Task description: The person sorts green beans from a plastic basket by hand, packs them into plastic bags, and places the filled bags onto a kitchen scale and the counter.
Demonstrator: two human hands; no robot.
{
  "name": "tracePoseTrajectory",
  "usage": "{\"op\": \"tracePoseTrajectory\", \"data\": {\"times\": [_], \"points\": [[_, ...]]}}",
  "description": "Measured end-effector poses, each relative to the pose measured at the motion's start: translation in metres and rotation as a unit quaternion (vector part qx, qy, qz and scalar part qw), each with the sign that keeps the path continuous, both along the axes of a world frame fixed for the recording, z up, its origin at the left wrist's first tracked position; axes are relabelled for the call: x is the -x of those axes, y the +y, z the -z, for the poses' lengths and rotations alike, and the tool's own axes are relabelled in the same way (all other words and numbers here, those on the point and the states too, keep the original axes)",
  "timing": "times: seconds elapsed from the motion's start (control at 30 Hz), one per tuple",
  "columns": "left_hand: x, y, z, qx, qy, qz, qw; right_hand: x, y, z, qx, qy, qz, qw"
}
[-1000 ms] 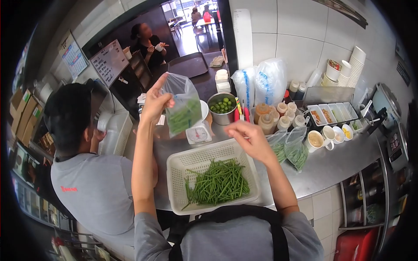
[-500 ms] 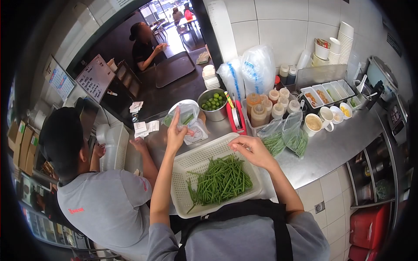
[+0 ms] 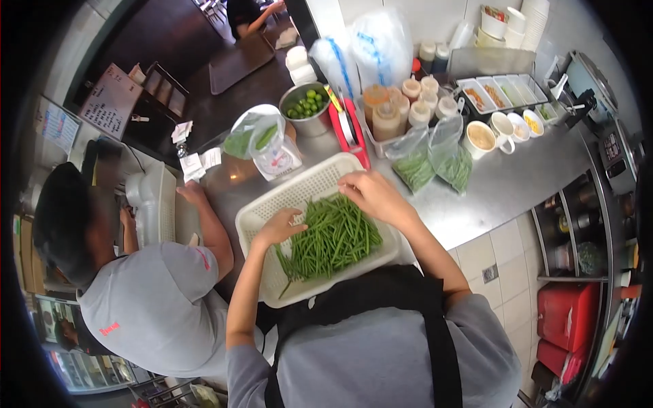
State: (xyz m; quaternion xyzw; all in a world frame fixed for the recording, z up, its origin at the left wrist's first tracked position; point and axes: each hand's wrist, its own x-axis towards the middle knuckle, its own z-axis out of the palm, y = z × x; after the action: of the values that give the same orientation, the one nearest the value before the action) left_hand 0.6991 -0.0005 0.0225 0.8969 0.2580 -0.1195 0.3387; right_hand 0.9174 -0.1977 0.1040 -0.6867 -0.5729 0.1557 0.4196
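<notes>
A cream perforated basket [image 3: 262,197] holds a heap of green beans [image 3: 333,241]. My left hand [image 3: 279,228] hovers at the heap's left side, its fingers half curled and apart, with nothing visible in them. Over the far right part of the basket is my right hand [image 3: 373,196], fingers bent together; whatever they may hold is hidden. Beyond the basket, a clear plastic bag [image 3: 255,139] with some green beans inside rests on a white dial scale [image 3: 280,163]. Two filled bags of green beans [image 3: 413,166] lie to the right on the counter.
A steel pot of limes [image 3: 304,112], a red tape dispenser [image 3: 349,132] and squeeze bottles [image 3: 388,119] line the counter's back. Cups [image 3: 481,139] and a topping tray [image 3: 500,95] stand right. A co-worker [image 3: 156,292] is close on my left; another person [image 3: 248,17] is beyond the hatch.
My left hand has come down from near the bag on the scale to the beans. My right hand has stayed by the basket's far right side. The view has tilted downward.
</notes>
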Motion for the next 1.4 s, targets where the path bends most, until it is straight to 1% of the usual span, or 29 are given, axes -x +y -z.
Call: {"op": "tracePoseTrajectory", "data": {"times": [0.07,0.1,0.13,0.23,0.3,0.33,0.37,0.4,0.43,0.47,0.5,0.57,0.6,0.63,0.67,0.7,0.77,0.8,0.83,0.9,0.97,1.0,1.1,1.13,1.17,1.2,1.27,1.37,1.4], "points": [[-0.004,-0.016,0.021,-0.081,0.008,-0.004,0.997,-0.001,-0.003,-0.002,-0.005,-0.017,0.011,1.000],[-0.010,-0.029,0.025,-0.121,0.010,-0.005,0.993,-0.002,-0.003,0.001,0.026,-0.015,0.010,1.000],[-0.016,-0.036,0.023,-0.111,0.077,-0.027,0.990,-0.003,-0.002,0.007,0.056,-0.013,0.007,0.998],[-0.019,-0.047,0.020,0.036,0.007,0.031,0.999,-0.004,0.011,0.053,0.165,-0.015,-0.040,0.985],[-0.014,-0.063,0.005,0.009,0.082,0.010,0.997,0.014,0.022,0.066,0.247,-0.040,-0.043,0.967],[-0.012,-0.068,0.001,0.004,0.115,-0.007,0.993,0.023,0.026,0.068,0.342,-0.081,-0.075,0.933],[-0.010,-0.071,0.001,0.000,0.147,-0.023,0.989,0.032,0.024,0.071,0.355,-0.121,-0.071,0.924],[0.000,-0.071,0.007,-0.027,0.132,-0.014,0.991,0.043,0.020,0.074,0.368,-0.162,-0.068,0.913],[0.007,-0.069,0.011,-0.014,0.109,-0.023,0.994,0.050,0.017,0.075,0.380,-0.203,-0.065,0.900],[0.015,-0.067,0.014,-0.002,0.087,-0.033,0.996,0.051,0.020,0.075,0.432,-0.166,-0.091,0.882],[0.021,-0.067,0.017,0.010,0.063,-0.043,0.997,0.052,0.022,0.078,0.413,-0.134,-0.094,0.896],[0.025,-0.069,0.031,0.106,-0.024,-0.103,0.989,0.058,0.025,0.093,0.378,-0.067,-0.101,0.918],[0.024,-0.071,0.039,0.150,-0.066,-0.141,0.976,0.061,0.032,0.106,0.350,0.019,-0.102,0.931],[0.022,-0.070,0.047,0.191,-0.109,-0.177,0.959,0.060,0.038,0.114,0.324,0.044,-0.118,0.938],[0.025,-0.067,0.060,0.198,-0.139,-0.187,0.952,0.059,0.043,0.123,0.297,0.069,-0.133,0.943],[0.025,-0.068,0.050,0.233,-0.156,-0.203,0.938,0.057,0.047,0.127,0.269,0.094,-0.147,0.947],[0.022,-0.071,0.018,0.302,-0.192,-0.233,0.904,0.050,0.051,0.092,0.266,0.151,-0.153,0.940],[0.029,-0.061,0.020,0.223,-0.201,-0.198,0.933,0.049,0.052,0.066,0.272,0.172,-0.168,0.932],[0.030,-0.060,0.004,0.196,-0.176,-0.195,0.945,0.050,0.058,0.054,0.278,0.194,-0.182,0.923],[0.031,-0.060,-0.043,0.140,-0.124,-0.188,0.964,0.058,0.075,0.074,0.182,0.087,-0.212,0.956],[0.048,-0.042,-0.040,0.110,-0.131,-0.180,0.969,0.056,0.075,0.030,0.211,0.091,-0.265,0.936],[0.053,-0.037,-0.038,0.095,-0.136,-0.175,0.971,0.055,0.069,0.002,0.277,0.101,-0.285,0.912],[0.060,-0.044,-0.064,0.038,-0.043,-0.204,0.977,0.046,0.065,0.001,0.223,0.107,-0.291,0.924],[0.063,-0.044,-0.060,0.014,-0.002,-0.202,0.979,0.043,0.075,0.021,0.140,-0.005,-0.274,0.951],[0.068,-0.047,-0.055,-0.043,-0.002,-0.185,0.982,0.033,0.075,0.040,0.197,-0.080,-0.237,0.948],[0.072,-0.054,-0.049,-0.099,-0.002,-0.166,0.981,0.025,0.068,0.043,0.251,-0.154,-0.197,0.935],[0.064,-0.070,-0.052,-0.184,-0.008,-0.154,0.971,0.020,0.049,0.052,0.332,-0.210,-0.207,0.896],[0.031,-0.089,-0.059,-0.182,-0.100,-0.118,0.971,0.023,0.036,0.080,0.389,-0.215,-0.250,0.860],[0.021,-0.094,-0.056,-0.185,-0.112,-0.100,0.971,0.028,0.034,0.090,0.384,-0.220,-0.231,0.866]]}}
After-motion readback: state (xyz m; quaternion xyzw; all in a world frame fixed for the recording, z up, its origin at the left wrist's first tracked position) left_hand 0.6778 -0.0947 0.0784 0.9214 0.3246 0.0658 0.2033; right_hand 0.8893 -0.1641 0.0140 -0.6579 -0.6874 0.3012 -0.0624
